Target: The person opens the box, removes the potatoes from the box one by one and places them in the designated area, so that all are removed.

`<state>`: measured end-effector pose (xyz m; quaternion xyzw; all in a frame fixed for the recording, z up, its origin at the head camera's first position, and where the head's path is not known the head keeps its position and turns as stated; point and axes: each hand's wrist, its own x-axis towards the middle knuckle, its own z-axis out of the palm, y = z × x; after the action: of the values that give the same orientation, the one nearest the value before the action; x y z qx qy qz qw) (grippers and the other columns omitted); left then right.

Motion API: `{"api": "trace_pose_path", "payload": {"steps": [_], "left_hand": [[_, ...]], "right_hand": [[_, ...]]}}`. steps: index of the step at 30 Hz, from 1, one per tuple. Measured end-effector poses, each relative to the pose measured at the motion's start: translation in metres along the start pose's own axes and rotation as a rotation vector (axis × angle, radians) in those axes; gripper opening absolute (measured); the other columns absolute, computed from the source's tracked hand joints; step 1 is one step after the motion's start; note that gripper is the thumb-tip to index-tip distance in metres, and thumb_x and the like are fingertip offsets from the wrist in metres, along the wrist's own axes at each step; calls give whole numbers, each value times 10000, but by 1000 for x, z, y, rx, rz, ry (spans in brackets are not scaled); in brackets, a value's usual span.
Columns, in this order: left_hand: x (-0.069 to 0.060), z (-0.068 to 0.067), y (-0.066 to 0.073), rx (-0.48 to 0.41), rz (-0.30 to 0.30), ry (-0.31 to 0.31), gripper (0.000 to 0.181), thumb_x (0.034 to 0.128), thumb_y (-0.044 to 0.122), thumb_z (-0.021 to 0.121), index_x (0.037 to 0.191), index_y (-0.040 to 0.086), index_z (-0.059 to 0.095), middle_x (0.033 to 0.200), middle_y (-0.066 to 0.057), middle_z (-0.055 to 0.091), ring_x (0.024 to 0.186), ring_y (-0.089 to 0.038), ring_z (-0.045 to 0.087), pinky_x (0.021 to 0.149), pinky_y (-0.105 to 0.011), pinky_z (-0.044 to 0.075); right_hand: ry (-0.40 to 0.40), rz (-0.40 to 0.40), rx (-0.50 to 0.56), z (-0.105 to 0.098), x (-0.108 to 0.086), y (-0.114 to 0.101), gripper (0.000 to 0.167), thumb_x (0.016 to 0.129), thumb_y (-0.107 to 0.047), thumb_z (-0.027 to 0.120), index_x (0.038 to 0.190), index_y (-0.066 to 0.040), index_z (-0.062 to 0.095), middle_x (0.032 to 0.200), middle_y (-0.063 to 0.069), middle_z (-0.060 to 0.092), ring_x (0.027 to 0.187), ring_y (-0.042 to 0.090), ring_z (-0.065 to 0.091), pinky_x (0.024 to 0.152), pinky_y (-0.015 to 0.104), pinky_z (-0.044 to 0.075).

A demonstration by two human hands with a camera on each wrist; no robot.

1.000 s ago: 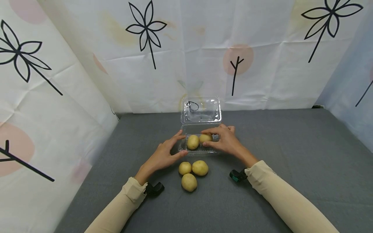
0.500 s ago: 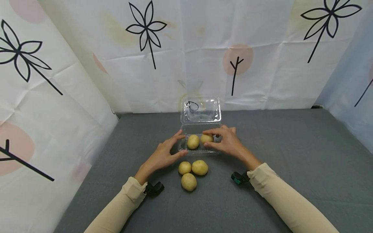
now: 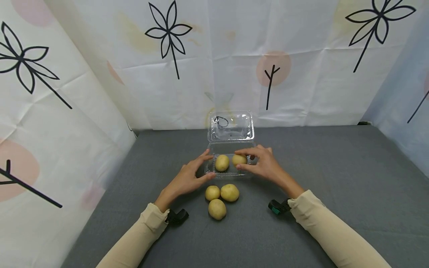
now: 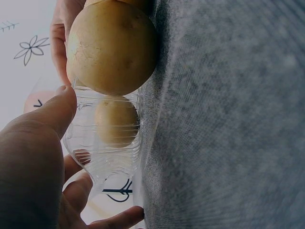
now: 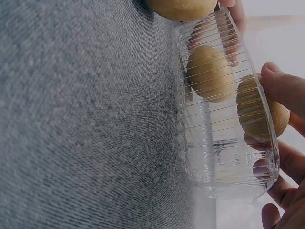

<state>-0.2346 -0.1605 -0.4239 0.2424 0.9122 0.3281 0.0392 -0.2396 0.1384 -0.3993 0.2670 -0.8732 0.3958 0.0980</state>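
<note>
A clear plastic clamshell container (image 3: 231, 173) stands with its lid raised at the back of the table. My left hand (image 3: 189, 178) holds its left end, thumb (image 4: 64, 102) at the near rim and fingers along the far side. Between thumb and fingers, my right hand (image 3: 263, 163) grips a potato (image 3: 239, 160) over the right part of the container. The right wrist view shows this held potato (image 5: 281, 117) at rim height, above the floor of the container. Another potato (image 3: 222, 163) lies inside, to the left.
Three more potatoes lie in front of the container: a small one (image 3: 212, 193), a larger one (image 3: 229, 192) beside it, and one nearer (image 3: 217, 209). Grey cloth covers the table (image 3: 318, 167). A patterned white curtain (image 3: 234, 74) hangs directly behind the lid.
My right hand has shifted slightly to the right with the potato, widening its gap from the other potato in the container. The left hand stays in place.
</note>
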Motion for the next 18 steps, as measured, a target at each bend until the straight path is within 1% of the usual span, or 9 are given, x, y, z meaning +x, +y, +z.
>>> {"api": "trace_pose_path", "payload": {"steps": [3,5,10,14,18], "left_hand": [[0,0,0,0,-1,-2,683,985,581,590,1574,300,388,1701,161,155,1547,-301,296,1121,-806,165],[0,0,0,-1,-2,-2,685,985,580,591,1574,298,387,1701,161,154,1548,-301,293,1120,-808,161],[1,0,1,0,-7,-2,689,984,583,591,1576,299,385,1701,165,149,1548,-304,292,1119,-809,162],[1,0,1,1,-9,1,693,979,595,589,1576,310,382,1700,165,152,1545,-306,298,1119,-807,166],[2,1,0,-2,-10,3,697,976,602,589,1577,317,381,1703,156,157,1543,-306,301,1123,-800,170]], "right_hand": [[-10,13,14,-1,-2,-1,458,817,-238,873,1248,-153,743,1095,36,771,876,265,551,835,386,259],[-19,19,29,-2,-3,-1,460,822,-233,871,1255,-149,740,1102,34,767,877,259,546,818,380,309],[-17,5,60,-4,-5,-1,454,834,-207,863,1260,-113,735,1112,45,766,843,242,523,707,317,390],[-13,2,63,-5,-8,-2,449,835,-199,861,1259,-122,737,1109,42,768,806,239,494,700,305,373],[-10,18,65,-8,-11,-4,459,834,-197,861,1269,-128,733,1094,31,752,793,253,456,681,306,355]]}}
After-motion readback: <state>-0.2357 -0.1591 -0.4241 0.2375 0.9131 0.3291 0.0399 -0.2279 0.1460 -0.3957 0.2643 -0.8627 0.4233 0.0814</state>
